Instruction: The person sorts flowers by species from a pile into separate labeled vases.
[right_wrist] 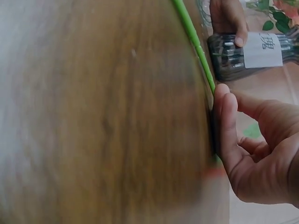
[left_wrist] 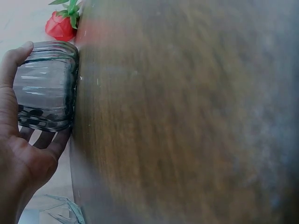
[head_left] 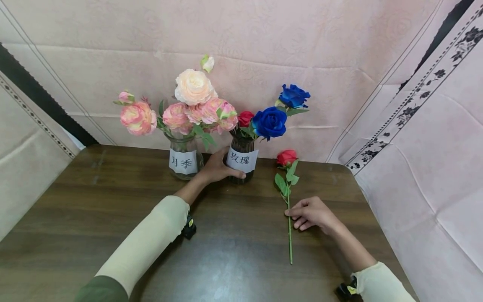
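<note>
My left hand (head_left: 219,167) holds the lower part of a dark ribbed glass vase (head_left: 242,144), its thumb across the front and the other fingers behind. The vase carries a white paper label with Chinese characters and holds two blue roses (head_left: 269,122) and a red rose (head_left: 246,118). To the right, my right hand (head_left: 311,214) pinches the green stem of a single artificial red rose (head_left: 286,157) between thumb and fingers. That rose points away from me, bloom towards the table's back edge. In the right wrist view the stem (right_wrist: 194,37) runs into the pinching fingertips.
Left of the dark vase stands a clear glass vase (head_left: 183,144) of pink and cream flowers (head_left: 194,87), also labelled. Both vases are near the back edge of the brown wooden table (head_left: 234,260). Pale patterned cloth (head_left: 320,50) hangs behind and at the sides.
</note>
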The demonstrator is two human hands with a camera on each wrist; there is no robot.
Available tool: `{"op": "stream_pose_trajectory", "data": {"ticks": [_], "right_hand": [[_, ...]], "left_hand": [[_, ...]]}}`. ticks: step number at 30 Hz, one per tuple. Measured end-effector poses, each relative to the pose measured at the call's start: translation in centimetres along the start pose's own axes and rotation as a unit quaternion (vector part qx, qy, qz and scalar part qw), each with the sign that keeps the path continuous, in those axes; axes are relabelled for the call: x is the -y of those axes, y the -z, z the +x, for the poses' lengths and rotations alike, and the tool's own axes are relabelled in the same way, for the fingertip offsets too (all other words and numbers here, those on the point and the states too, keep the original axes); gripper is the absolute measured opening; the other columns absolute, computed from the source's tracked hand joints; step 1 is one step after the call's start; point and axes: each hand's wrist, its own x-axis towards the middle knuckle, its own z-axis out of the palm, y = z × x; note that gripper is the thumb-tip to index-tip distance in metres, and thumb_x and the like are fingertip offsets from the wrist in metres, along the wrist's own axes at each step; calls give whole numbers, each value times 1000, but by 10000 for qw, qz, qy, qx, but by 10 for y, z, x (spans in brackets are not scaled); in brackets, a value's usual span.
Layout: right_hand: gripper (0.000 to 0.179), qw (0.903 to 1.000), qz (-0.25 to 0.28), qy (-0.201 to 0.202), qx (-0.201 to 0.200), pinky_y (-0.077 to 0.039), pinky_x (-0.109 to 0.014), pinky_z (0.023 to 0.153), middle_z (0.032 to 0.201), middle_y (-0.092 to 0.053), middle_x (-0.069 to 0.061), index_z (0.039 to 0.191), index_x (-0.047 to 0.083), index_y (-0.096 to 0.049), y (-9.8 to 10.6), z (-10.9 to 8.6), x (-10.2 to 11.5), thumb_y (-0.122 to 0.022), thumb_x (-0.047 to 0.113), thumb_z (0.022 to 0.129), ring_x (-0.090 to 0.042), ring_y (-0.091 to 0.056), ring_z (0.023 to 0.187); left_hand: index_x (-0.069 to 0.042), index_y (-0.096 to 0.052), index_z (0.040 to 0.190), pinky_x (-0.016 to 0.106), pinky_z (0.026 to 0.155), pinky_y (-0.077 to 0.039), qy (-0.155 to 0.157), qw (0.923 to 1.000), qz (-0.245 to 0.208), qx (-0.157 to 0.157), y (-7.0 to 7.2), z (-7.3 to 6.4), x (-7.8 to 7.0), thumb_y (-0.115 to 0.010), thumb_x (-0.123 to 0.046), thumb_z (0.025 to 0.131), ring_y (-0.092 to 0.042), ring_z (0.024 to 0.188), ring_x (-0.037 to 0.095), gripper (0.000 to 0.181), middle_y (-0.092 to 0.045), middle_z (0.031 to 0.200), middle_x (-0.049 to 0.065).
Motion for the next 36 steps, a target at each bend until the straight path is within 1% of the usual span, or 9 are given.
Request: {"op": "stream_pose_trajectory", "data": {"ticks": [5, 8, 10, 13, 17, 21, 26, 31, 36], "right_hand": [[20, 9999, -89, 0, -94, -64, -27, 60, 78, -74, -4, 99, -2, -76, -6, 2, 2, -83, 16, 101, -11, -76, 65], [19, 9999, -54, -2, -85, -63, -26, 60, 81, -74, -3, 101, -2, -74, -7, 3, 3, -79, 17, 103, -12, -78, 69], [20, 10000, 86, -3, -13, -64, -27, 62, 86, -77, -4, 106, -3, -74, -6, 2, 4, -77, 17, 105, -13, -80, 73], [24, 9985, 513, -58, 202, -68, -29, 70, 95, -82, -4, 119, -5, -71, -5, 2, 4, -72, 16, 108, -15, -83, 82], [33, 9918, 1111, -179, 605, -70, -33, 82, 102, -85, -7, 135, -8, -66, -3, 2, 2, -68, 16, 112, -17, -84, 91], [39, 9846, 1457, -156, 949, -70, -37, 91, 109, -81, -6, 144, -10, -61, -5, 3, 0, -64, 16, 115, -19, -84, 100], [26, 9742, 1952, -100, 1130, -69, -39, 96, 112, -78, -5, 138, -4, -60, -13, 4, -2, -60, 11, 116, -20, -84, 105], [12, 9633, 2452, -42, 1093, -69, -39, 96, 110, -79, -6, 127, 2, -63, -22, 4, -4, -57, 6, 117, -20, -85, 105], [13, 9552, 2784, 97, 997, -69, -40, 99, 112, -80, -7, 125, 2, -65, -30, 3, -3, -54, 3, 117, -21, -85, 109]], "left_hand": [[-18, -63, 151, 57, 129, -45, 6, 10000, 3, -5, 0, 0, 0, -106, -24, 77, -66, 141, 32, 86, -72, 149, 8], [-18, -63, 152, 58, 129, -45, 13, 10000, -21, 13, 1, -1, -1, -106, -24, 77, -66, 141, 33, 87, -72, 150, 8], [-19, -62, 152, 58, 129, -45, 4, 10000, -35, 21, 1, -1, 0, -105, -24, 77, -66, 142, 33, 87, -72, 150, 8], [-19, -63, 152, 58, 129, -45, -8, 10000, -70, 30, 2, 0, 0, -105, -24, 78, -66, 142, 33, 86, -72, 150, 8], [-18, -63, 152, 58, 129, -45, 39, 10000, -81, 28, 1, 0, 0, -106, -25, 78, -66, 141, 34, 86, -72, 150, 9], [-17, -62, 152, 58, 129, -45, 58, 10000, -33, 20, 0, 0, 1, -106, -26, 78, -66, 141, 34, 86, -72, 149, 9], [-20, -62, 153, 58, 129, -44, 119, 9999, 42, -7, 0, -1, 2, -106, -29, 78, -65, 142, 32, 88, -72, 150, 7], [-21, -61, 154, 58, 129, -44, 184, 9998, 39, 8, 0, -1, 1, -106, -30, 77, -65, 142, 32, 90, -71, 150, 7], [-19, -62, 153, 58, 128, -45, 181, 9998, -4, -21, 1, -1, 1, -106, -28, 76, -65, 141, 33, 90, -72, 149, 8]]}}
